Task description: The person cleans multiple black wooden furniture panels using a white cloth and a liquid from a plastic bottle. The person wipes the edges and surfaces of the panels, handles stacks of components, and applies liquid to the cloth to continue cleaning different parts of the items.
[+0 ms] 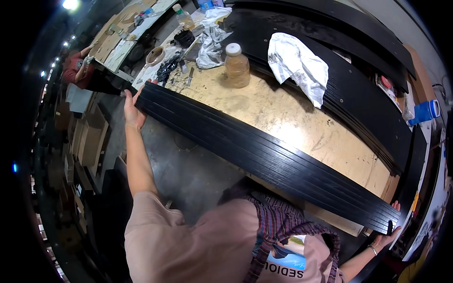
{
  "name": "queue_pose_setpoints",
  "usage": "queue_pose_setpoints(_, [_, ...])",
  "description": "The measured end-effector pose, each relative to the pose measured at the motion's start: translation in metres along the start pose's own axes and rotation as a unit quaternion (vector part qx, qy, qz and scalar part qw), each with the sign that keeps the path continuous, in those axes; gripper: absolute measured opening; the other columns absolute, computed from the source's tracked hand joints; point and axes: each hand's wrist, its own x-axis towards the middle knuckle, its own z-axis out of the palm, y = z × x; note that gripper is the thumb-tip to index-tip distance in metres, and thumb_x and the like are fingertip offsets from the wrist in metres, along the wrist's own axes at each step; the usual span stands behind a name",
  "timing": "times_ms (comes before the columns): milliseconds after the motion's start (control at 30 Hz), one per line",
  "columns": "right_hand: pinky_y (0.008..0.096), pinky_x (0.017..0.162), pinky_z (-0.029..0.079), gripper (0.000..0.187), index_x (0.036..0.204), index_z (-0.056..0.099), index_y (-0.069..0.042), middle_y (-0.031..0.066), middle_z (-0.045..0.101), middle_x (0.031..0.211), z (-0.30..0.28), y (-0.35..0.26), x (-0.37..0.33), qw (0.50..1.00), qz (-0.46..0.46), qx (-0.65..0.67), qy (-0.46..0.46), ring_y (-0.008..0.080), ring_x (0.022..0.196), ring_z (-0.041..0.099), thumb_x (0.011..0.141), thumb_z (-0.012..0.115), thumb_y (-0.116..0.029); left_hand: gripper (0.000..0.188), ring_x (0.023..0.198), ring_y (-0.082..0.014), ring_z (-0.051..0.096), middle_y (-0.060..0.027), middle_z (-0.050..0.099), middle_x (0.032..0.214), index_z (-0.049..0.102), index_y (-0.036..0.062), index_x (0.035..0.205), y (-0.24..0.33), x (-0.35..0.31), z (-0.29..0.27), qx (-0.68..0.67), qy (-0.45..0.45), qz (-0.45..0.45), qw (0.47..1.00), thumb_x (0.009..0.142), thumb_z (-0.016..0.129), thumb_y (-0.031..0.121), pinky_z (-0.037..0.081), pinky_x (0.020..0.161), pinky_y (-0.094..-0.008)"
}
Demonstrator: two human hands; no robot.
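Observation:
A long black board (264, 151) with lengthwise lines spans the near edge of the wooden worktable (339, 151), slanting from far left down to near right. Whether it is one grooved piece or several slats together, I cannot tell. My left hand (133, 111) grips its far left end, the thumb up by the edge. At the opposite end, my right hand (388, 236) is closed round the near right end, fingers partly hidden by the board. Just beyond the board stand a jar of amber liquid (237, 70) with a white lid and a stained white cloth (297, 66).
Black panels (363, 99) lie stacked along the table's far right. A scraper (190, 76), a tape roll (155, 56), a crumpled rag (211, 47) and a capped bottle (184, 19) sit at the far left. Another person (79, 70) stands by a farther bench.

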Motion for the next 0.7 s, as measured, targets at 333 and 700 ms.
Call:
queue_pose_setpoints(333, [0.048,0.122,0.021,0.095,0.155,0.031,0.001,0.0209,0.031,0.16,0.0,-0.046,-0.007,0.973,-0.1,-0.207,-0.012,0.034,0.149,0.027,0.092,0.034,-0.071,0.028,0.099,-0.0199,0.068,-0.0074,0.071,0.107,0.066,0.004,0.119,-0.027,0.035,-0.025,0.1,0.212,0.022,0.972,0.101,0.059,0.023,0.054,0.088,-0.0346])
queue_pose_setpoints(700, [0.0373,0.124,0.016,0.111,0.155,0.021,0.007,0.0172,0.021,0.165,0.038,-0.024,-0.01,0.995,-0.021,-0.094,0.022,0.0263,0.152,0.021,0.088,0.045,-0.078,0.071,0.144,-0.0285,0.036,-0.0134,0.038,0.158,0.034,0.0033,0.155,0.032,0.002,-0.039,0.11,0.285,-0.034,0.952,0.106,0.029,0.055,0.024,0.121,-0.0404])
